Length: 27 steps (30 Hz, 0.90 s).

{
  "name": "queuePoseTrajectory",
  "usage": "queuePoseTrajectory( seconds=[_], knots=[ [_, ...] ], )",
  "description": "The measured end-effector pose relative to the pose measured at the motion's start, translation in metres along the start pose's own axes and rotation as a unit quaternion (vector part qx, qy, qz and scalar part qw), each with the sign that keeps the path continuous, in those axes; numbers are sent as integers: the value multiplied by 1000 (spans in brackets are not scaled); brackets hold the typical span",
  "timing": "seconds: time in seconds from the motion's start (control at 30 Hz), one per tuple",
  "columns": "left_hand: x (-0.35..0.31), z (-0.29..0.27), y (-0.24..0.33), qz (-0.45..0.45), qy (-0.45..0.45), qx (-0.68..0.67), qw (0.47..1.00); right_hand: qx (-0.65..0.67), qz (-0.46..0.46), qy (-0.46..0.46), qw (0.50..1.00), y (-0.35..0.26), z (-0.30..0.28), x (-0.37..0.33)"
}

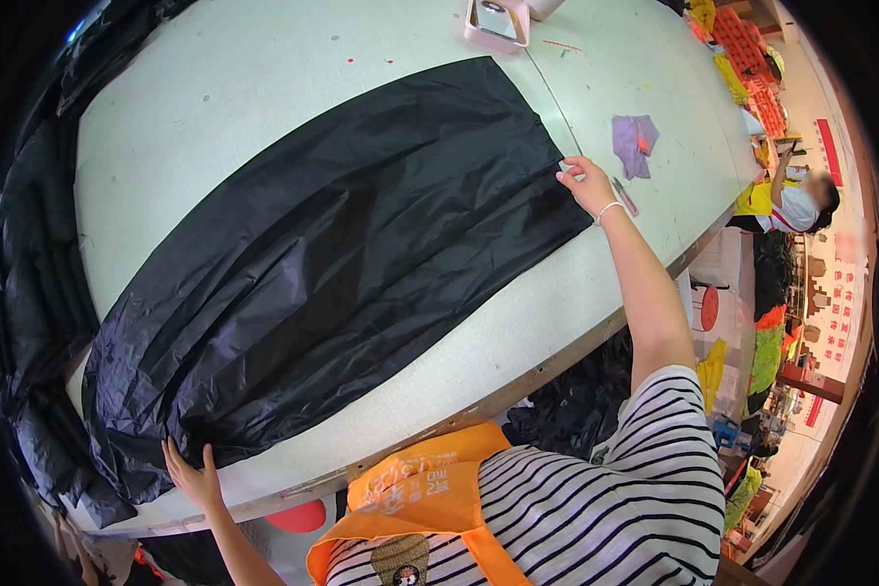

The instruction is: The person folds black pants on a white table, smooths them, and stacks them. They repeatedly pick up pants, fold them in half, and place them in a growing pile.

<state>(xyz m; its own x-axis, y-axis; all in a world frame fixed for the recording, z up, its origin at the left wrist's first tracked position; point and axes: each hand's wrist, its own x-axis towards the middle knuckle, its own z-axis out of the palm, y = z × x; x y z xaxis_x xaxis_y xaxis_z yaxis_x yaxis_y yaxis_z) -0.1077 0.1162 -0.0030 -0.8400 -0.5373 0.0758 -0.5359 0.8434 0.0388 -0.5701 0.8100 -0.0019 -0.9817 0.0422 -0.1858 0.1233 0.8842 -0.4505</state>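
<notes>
A long piece of shiny black fabric [352, 234] lies spread over the pale table, creased along its length and bunched at its left end. At its right end, my right hand [588, 188] pinches the edge between thumb and fingers. My left hand [193, 477] rests at the near left edge of the fabric, its thumb and fingers apart and touching the bunched part. Close to my right wrist lies a slim pinkish tool [625, 197], too small to make out its kind. Beyond it is a crumpled purple cloth [635, 145] with an orange bit on it.
On the table [254, 83], a pink box [498, 27] stands at the far side. Dark bundled fabric [39, 264] lines the left edge. Below the near edge is a heap of dark cloth [576, 396]. Another person [791, 200] is at the far right, near a red stool [708, 309].
</notes>
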Motion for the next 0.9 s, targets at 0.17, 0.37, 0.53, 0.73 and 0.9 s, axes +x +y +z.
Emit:
queuePoseTrajectory(
  seconds=[0.17, 0.37, 0.53, 0.73, 0.9],
  knots=[
    [29, 21, -12, -99, -55, -12, 993, 236, 102, -17, 966, -8, 13, 8],
    [39, 44, -40, -131, -81, -48, 987, 340, 128, -77, 928, -42, -19, 15],
    [38, 27, -22, -201, -120, -36, 972, 370, 132, -99, 914, -36, -88, -33],
    [26, 39, -34, -172, -138, -23, 975, 96, 198, -68, 973, 60, -9, -113],
    [22, 46, -40, -168, -111, -48, 978, -120, 148, -68, 979, 67, 8, -160]
  ],
)
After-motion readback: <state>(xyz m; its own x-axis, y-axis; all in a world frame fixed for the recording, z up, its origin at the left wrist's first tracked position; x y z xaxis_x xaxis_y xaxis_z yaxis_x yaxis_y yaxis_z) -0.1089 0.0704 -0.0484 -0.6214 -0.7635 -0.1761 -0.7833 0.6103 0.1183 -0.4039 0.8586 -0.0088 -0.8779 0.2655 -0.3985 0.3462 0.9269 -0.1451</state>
